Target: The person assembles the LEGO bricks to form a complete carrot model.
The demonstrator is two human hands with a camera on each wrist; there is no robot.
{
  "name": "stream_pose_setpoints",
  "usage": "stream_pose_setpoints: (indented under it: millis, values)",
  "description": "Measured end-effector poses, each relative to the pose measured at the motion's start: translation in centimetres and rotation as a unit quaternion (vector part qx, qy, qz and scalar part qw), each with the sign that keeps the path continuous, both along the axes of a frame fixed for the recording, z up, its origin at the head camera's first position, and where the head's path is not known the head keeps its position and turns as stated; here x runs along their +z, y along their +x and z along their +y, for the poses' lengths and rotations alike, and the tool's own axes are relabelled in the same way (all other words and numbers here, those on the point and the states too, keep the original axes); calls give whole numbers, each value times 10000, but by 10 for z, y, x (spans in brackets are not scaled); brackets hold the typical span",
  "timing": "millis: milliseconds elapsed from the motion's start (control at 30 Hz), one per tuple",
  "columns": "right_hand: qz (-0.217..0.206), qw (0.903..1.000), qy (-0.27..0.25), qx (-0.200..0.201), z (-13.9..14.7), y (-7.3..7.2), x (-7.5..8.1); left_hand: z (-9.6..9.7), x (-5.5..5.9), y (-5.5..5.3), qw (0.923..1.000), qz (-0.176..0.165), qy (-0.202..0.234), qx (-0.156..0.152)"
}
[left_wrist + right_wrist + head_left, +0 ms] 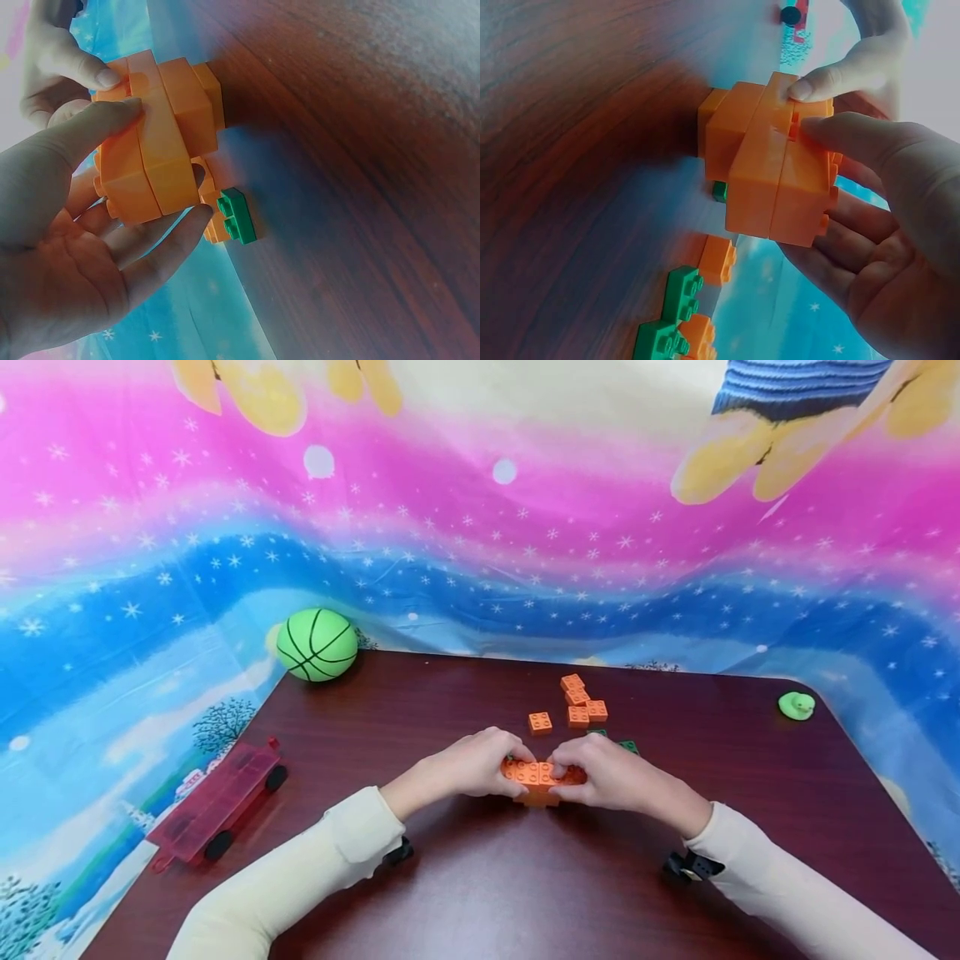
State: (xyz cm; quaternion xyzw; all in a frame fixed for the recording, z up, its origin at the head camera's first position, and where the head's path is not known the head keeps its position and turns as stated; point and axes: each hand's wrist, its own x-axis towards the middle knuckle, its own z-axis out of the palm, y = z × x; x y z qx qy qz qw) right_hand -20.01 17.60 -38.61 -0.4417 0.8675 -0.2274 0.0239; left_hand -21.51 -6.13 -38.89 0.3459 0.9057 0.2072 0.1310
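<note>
Sleeves (pixel 292 868), cream, two, with black wristbands (pixel 697 866). Left hand (pixel 480 763): we record thumb and fingers gripping the left end of an orange brick assembly (pixel 536 774). Right hand (pixel 611 770): gripping its right end, the two thumbs close together on the near side. Assembly: between the hands over the dark wood-grain table (pixel 480 902), studs up, stepping narrower toward its base; whether that base touches the tabletop we cannot tell. Translucent red toy vehicle (pixel 221 802), black-wheeled: along the left table edge. Green bricks (pixel 628 747): beyond the right hand, partly hidden. Loose orange bricks (pixel 540 722), five: one apart, four clustered. Light-green toy duck (pixel 795 705): far right corner. Green toy basketball (pixel 317 644), black-lined: far left corner. Backdrop cloth (pixel 480 535), snowflake-patterned: we list it last, behind the table.
</note>
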Motion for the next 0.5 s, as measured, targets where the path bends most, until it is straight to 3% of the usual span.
stream_pose_setpoints:
  millis: [500]
  values:
    - [-265, 9988, -414, 41, 3, -5, -4, 0, -2, -2, 9999, 54, 133, -92]
